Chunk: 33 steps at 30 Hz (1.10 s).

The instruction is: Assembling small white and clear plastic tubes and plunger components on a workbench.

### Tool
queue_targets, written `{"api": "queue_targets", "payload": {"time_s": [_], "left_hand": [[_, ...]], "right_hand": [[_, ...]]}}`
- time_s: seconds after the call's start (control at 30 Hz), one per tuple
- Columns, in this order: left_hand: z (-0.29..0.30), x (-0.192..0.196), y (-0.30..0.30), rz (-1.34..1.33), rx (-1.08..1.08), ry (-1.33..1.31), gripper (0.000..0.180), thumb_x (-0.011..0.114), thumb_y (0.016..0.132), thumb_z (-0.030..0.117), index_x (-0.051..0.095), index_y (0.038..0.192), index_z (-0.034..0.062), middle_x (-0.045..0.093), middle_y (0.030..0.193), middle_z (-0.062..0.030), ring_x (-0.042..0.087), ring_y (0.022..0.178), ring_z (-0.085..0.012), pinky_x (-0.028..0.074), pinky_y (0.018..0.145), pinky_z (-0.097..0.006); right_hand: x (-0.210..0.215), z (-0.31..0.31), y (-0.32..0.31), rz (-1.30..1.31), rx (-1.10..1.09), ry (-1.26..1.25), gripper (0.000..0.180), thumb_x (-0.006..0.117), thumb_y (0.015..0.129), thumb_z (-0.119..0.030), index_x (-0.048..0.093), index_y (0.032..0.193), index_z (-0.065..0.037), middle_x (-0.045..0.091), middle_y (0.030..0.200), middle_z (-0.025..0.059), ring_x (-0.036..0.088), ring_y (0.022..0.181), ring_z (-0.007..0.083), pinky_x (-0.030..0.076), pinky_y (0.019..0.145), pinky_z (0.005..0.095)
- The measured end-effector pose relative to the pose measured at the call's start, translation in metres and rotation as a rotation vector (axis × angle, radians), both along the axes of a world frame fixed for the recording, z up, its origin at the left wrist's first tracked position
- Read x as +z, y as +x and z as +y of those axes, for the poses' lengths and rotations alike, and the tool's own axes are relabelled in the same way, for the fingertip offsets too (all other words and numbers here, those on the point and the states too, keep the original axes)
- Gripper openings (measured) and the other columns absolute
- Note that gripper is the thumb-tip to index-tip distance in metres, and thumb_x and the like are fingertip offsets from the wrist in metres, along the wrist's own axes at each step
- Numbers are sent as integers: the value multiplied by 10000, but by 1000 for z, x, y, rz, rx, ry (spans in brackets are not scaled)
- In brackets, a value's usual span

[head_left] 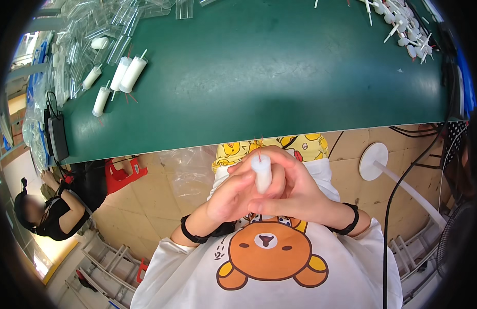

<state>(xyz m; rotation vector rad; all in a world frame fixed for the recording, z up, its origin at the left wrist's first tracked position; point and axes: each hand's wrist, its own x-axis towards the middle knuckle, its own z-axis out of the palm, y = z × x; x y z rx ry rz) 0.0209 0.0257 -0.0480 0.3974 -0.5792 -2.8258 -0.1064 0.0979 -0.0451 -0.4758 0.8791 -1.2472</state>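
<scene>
A white cylinder (pixel 262 175) with a paler round end and thin red wires on top stands nearly upright between my hands, above my lap and short of the table edge. From the left, my left hand (pixel 229 194) closes its fingers against it. My right hand (pixel 304 191) wraps round it from the other side, fingers curled behind and thumb stretched across below. The lower end of the cylinder is partly covered by fingers.
The green table (pixel 259 67) spans the far side. At its left lie similar white cylinders (pixel 132 74) with thin stems and a heap of clear plastic tubes (pixel 120 26). White round caps with stems (pixel 411 33) pile up far right. A black cable (pixel 390 216) hangs at right; a person (pixel 55 206) sits left.
</scene>
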Motion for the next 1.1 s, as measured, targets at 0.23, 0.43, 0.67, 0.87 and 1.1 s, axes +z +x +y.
{"api": "queue_targets", "payload": {"time_s": [0.23,0.43,0.67,0.87,1.1], "left_hand": [[1,-3,-4,9,94,-99,257,425,930,307,425,1018,65,401,675,2,401,616,-107,364,593,-252],[3,-8,-5,-42,105,29,197,385,957,268,410,913,78,382,647,-4,379,592,-109,339,557,-255],[-1,-15,-4,-22,93,81,211,399,949,282,395,867,88,354,647,3,336,597,-104,303,569,-244],[1,-17,-9,-83,143,70,213,429,943,282,387,823,111,346,656,15,321,617,-95,287,567,-237],[0,-9,-11,-192,154,2,253,418,956,282,368,769,119,339,665,28,306,623,-89,274,565,-229]], "right_hand": [[1,-1,2,13,11,2,662,749,710,-30,352,1239,-8,482,1194,88,473,1134,162,396,949,319],[2,0,7,-116,-50,105,700,747,705,-24,320,1259,-10,468,1196,79,465,1133,144,398,942,301],[3,-8,17,-158,-155,153,634,742,728,-76,342,1213,1,504,1142,108,490,1096,159,405,923,301],[0,-12,14,-88,-119,194,634,728,737,-66,351,1245,-16,489,1153,86,473,1123,160,394,942,314],[5,-22,6,68,-70,238,606,771,709,-161,423,1182,-10,521,1121,80,500,1060,152,407,904,309]]}}
